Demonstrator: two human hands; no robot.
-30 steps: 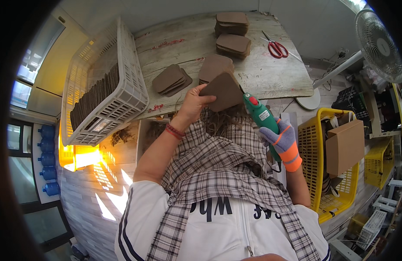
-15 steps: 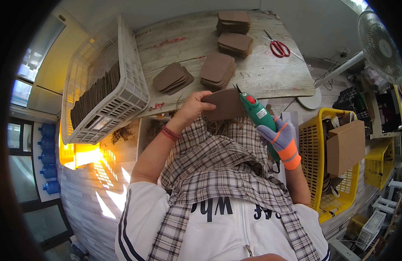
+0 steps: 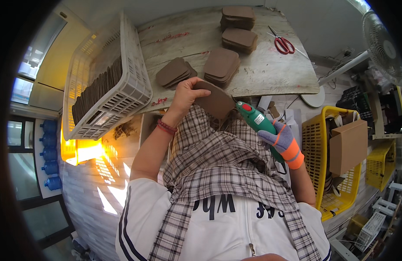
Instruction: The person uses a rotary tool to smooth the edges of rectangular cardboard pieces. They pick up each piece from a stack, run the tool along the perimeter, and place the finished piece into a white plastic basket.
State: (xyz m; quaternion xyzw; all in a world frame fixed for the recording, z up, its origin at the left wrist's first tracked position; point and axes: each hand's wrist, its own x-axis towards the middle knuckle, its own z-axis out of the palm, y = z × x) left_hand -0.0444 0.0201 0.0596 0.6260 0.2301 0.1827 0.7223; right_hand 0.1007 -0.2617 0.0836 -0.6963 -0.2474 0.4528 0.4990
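Observation:
Between thumb and fingers, my left hand [image 3: 186, 96] pinches a thin brown rounded panel [image 3: 215, 102] above my lap. My right hand [image 3: 279, 138], in a grey and orange glove, is wrapped round a green electric cutter [image 3: 253, 118] with a red button. The cutter's tip is at the panel's right edge; whether it touches is too small to tell. Just beyond, at the table's near side, lie a fanned stack of brown panels [image 3: 173, 71] and a taller stack [image 3: 221, 65]. Two more brown stacks, one [image 3: 239, 40] before the other [image 3: 238, 17], sit farther back.
A worn wooden table [image 3: 183, 48] spans the far side, with red-handled scissors [image 3: 283, 45] at its right. To the left, a white crate [image 3: 135, 82] holds many upright brown panels. A yellow basket [image 3: 314, 148] with a cardboard box [image 3: 349, 145] stands right, near a fan [image 3: 386, 48].
The panel has turned in my left hand, its right side dropping lower. The cutter has shifted slightly down, and its tip has moved left along with the panel's edge.

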